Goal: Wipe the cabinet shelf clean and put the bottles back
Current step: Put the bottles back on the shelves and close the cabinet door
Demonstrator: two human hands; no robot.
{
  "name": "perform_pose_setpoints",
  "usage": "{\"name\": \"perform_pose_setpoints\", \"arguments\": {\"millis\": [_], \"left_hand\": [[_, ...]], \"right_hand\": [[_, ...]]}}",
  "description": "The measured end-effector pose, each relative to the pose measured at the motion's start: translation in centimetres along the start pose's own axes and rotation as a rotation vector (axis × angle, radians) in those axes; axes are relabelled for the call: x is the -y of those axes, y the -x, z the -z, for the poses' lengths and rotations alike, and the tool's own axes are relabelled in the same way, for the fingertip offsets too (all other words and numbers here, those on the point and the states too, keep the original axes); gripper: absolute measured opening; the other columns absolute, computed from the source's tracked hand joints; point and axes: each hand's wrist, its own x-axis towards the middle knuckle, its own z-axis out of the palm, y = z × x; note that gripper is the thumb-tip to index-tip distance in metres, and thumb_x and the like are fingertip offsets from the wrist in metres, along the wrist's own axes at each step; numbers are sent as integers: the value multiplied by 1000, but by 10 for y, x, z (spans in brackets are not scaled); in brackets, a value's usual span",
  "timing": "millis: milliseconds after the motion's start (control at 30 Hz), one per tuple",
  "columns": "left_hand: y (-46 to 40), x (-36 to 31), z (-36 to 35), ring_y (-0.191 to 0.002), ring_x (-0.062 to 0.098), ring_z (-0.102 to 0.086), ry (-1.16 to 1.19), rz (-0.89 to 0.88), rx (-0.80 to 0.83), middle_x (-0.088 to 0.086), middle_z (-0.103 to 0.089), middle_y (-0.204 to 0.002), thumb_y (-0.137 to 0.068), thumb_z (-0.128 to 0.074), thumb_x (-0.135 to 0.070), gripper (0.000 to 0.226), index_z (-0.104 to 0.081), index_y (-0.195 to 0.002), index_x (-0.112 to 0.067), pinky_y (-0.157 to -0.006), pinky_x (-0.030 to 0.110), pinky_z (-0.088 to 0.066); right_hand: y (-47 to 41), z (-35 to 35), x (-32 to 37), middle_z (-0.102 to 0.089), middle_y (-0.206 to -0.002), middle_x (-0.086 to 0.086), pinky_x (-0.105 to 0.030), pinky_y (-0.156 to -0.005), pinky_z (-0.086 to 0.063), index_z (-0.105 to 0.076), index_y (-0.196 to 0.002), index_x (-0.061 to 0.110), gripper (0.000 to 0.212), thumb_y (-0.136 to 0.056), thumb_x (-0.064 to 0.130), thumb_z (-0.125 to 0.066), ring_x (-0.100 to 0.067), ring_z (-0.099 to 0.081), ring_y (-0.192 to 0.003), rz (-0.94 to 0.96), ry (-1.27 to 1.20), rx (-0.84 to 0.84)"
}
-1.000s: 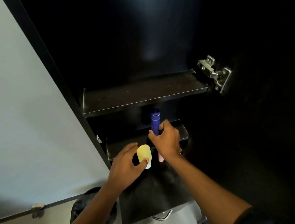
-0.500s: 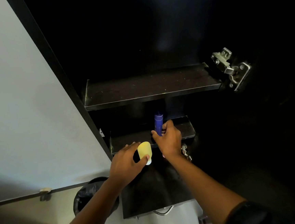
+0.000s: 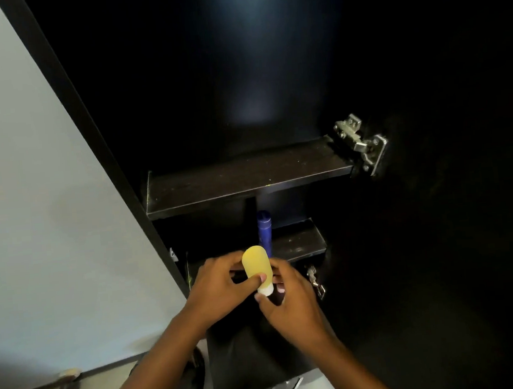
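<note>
A small yellow bottle (image 3: 255,268) with a white cap pointing down is held in front of the lower cabinet shelf (image 3: 298,241). My left hand (image 3: 222,292) grips its body from the left. My right hand (image 3: 294,302) curls around the cap end from the right, thumb under the cap. A tall blue bottle (image 3: 264,227) stands upright on the lower shelf just behind the yellow one, with no hand on it. The upper shelf (image 3: 247,178) is bare and dark, with faint specks. Something pinkish shows by my right fingers; I cannot tell what it is.
The cabinet inside is black and dim. Metal hinges sit at the right, one by the upper shelf (image 3: 360,142), one by the lower shelf (image 3: 315,282). A pale panel (image 3: 33,213) fills the left. A dark surface (image 3: 257,358) lies under my hands, and a dark bin (image 3: 188,383) stands on the floor.
My right hand let go of the blue bottle, which stays on the lower shelf, and came to the yellow bottle's cap. My left hand raised the yellow bottle toward the middle.
</note>
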Motion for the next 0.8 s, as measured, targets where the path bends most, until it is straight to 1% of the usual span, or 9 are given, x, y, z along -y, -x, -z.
{"name": "perform_pose_setpoints", "arguments": {"millis": [33, 100, 200, 267, 367, 433, 533, 667, 800], "left_hand": [[-1, -10, 6, -105, -3, -70, 14, -25, -6, -20, -75, -119, -80, -81, -58, 62, -67, -135, -34, -96, 22, -59], [-2, -31, 20, -102, -6, -70, 29, -84, -23, -23, -76, -113, -80, -81, -59, 57, -70, -131, -35, -94, 21, -60], [0, -63, 39, -99, -10, -70, 64, -189, -49, -27, -76, -104, -85, -79, -53, 42, -73, -124, -37, -91, 24, -61], [2, -84, 52, -98, -9, -70, 62, -273, -95, -28, -76, -102, -88, -77, -52, 35, -74, -121, -38, -88, 24, -61], [4, -109, 69, -101, -6, -70, 75, -368, -227, -28, -74, -104, -94, -70, -52, 29, -75, -118, -37, -86, 20, -57], [2, -116, 77, -104, -3, -69, 109, -400, -351, -25, -74, -106, -100, -63, -47, 26, -77, -116, -32, -88, 19, -56], [-6, -118, 81, -111, -3, -65, 8, -392, -479, -20, -72, -116, -102, -59, -41, 27, -75, -120, -28, -96, 22, -53], [-18, -114, 78, -129, 8, -59, -241, -314, -398, -10, -67, -137, -97, -65, -40, 40, -68, -135, -26, -111, 29, -44], [-21, -114, 74, -135, 9, -55, -320, -266, -375, -10, -63, -144, -96, -65, -44, 45, -65, -139, -28, -117, 29, -37]], "right_hand": [[0, 5, 8, -60, -125, 26, -49, -106, -53, -46, -135, 47, 63, -81, 46, -78, 2, -62, -110, 20, -5, -31], [-1, 19, 25, -64, -122, 19, -30, -90, -60, -51, -137, 39, 60, -85, 47, -79, 2, -62, -102, 49, 8, -117], [-4, 43, 50, -68, -114, 15, -18, -77, -58, -58, -134, 33, 51, -87, 44, -76, -1, -66, -96, 139, 12, -262], [-6, 57, 68, -67, -113, 14, -19, -76, -58, -60, -133, 31, 48, -88, 41, -74, -2, -67, -95, 192, -4, -330], [-11, 78, 92, -66, -112, 15, -22, -79, -59, -62, -133, 30, 52, -84, 47, -69, -2, -66, -97, 238, -36, -430], [-21, 89, 103, -67, -113, 15, -23, -81, -59, -62, -134, 30, 55, -82, 45, -75, -2, -68, -99, 254, -95, -484], [-39, 101, 117, -70, -115, 15, -28, -87, -60, -58, -135, 33, 60, -81, 36, -83, -1, -69, -102, 238, -134, -534], [-70, 112, 130, -73, -111, 12, -37, -90, -60, -54, -133, 34, 61, -80, 33, -85, -4, -70, -103, 217, -134, -597], [-97, 119, 138, -73, -113, 9, -42, -90, -58, -53, -132, 34, 61, -80, 35, -84, -13, -70, -106, 144, -87, -600]]}}
